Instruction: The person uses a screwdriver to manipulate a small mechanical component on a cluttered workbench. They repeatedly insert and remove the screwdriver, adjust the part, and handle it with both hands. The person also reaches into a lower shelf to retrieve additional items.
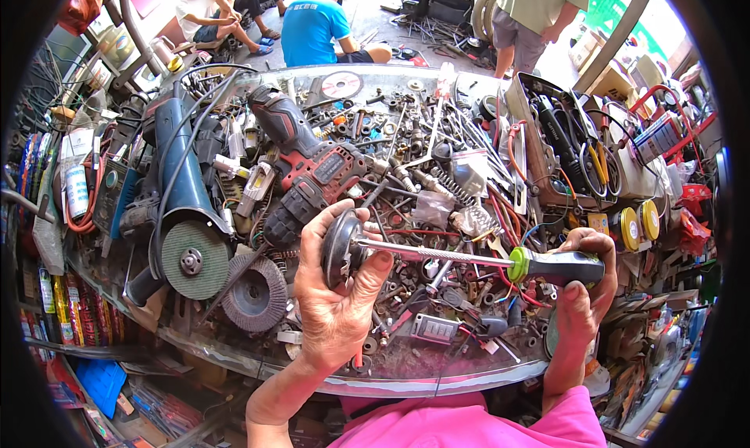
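Observation:
My left hand (336, 319) is closed around the rim of a black round disc (337, 253), fingers behind it and thumb in front. In my right hand (576, 311) is a screwdriver (558, 267) with a black and green handle, gripped between thumb and fingers. Its long metal shaft lies level and points left, the tip end meeting the middle of the disc. Whether the tip sits inside a screw there, I cannot tell. Both things are held above a tabletop strewn with loose metal parts.
An angle grinder (183, 182) with a green disc, a flap disc (256, 292) and a red-black cordless power tool (320, 171) lie on the left. Bolts, springs and wires cover the middle. At back right stands a tool case (539, 135). Other people sit and stand beyond the table.

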The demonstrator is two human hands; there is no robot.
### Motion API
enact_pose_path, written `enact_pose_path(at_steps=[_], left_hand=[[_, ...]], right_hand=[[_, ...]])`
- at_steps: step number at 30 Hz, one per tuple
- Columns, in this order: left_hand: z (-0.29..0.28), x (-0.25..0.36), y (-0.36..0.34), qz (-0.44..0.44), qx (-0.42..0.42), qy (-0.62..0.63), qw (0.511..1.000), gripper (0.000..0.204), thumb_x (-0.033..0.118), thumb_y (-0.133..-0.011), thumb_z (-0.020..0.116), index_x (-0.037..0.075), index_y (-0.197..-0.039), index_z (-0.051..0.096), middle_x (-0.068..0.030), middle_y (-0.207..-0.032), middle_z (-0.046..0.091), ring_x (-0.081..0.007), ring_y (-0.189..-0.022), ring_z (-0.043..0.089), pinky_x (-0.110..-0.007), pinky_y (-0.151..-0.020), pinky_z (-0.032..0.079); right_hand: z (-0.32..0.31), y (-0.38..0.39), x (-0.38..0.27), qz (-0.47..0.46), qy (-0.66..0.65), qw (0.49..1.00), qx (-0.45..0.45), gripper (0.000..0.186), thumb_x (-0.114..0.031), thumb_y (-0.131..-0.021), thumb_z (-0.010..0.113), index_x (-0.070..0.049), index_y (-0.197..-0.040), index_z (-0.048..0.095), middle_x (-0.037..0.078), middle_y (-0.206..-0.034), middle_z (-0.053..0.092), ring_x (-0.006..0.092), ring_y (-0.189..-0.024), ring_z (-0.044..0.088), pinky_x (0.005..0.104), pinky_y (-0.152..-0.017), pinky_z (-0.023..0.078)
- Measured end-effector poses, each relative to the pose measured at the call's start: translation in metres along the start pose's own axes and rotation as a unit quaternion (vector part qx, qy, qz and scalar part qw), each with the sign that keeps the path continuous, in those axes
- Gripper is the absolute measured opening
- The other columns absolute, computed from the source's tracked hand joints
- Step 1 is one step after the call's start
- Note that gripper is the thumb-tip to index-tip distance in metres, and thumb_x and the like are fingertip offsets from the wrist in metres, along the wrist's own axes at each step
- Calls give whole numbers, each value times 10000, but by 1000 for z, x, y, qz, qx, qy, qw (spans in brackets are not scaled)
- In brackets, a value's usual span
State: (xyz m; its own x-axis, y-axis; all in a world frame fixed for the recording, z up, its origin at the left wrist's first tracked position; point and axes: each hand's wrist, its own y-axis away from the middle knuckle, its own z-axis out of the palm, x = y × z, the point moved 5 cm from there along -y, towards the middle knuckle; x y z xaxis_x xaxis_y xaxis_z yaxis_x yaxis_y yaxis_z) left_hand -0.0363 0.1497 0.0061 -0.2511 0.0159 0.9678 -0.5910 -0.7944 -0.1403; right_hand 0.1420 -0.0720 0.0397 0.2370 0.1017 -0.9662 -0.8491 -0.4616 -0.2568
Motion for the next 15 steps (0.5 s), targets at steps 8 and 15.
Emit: enact_pose_path(at_steps=[8, 15], left_hand=[[-10, -16, 9, -13, -45, -60, 997, 567, 56, -904, 715, 35, -1375, 401, -71, -1232, 583, -108, -1036, 572, -257, -905, 488], [-17, -12, 11, 37, -28, -61, 997, 539, 10, -894, 694, 27, -1337, 387, -98, -1224, 592, -113, -1013, 591, -262, -896, 496]], right_hand=[[-13, 8, 13, 93, 55, 994, -25, 681, -599, -911, 610, -12, -1235, 490, 43, -847, 600, 24, -574, 506, 137, -458, 341], [-4, 11, 8, -23, 63, 998, -3, 720, -543, -823, 748, -11, -1229, 482, 88, -1006, 575, 90, -769, 543, 204, -606, 452]])
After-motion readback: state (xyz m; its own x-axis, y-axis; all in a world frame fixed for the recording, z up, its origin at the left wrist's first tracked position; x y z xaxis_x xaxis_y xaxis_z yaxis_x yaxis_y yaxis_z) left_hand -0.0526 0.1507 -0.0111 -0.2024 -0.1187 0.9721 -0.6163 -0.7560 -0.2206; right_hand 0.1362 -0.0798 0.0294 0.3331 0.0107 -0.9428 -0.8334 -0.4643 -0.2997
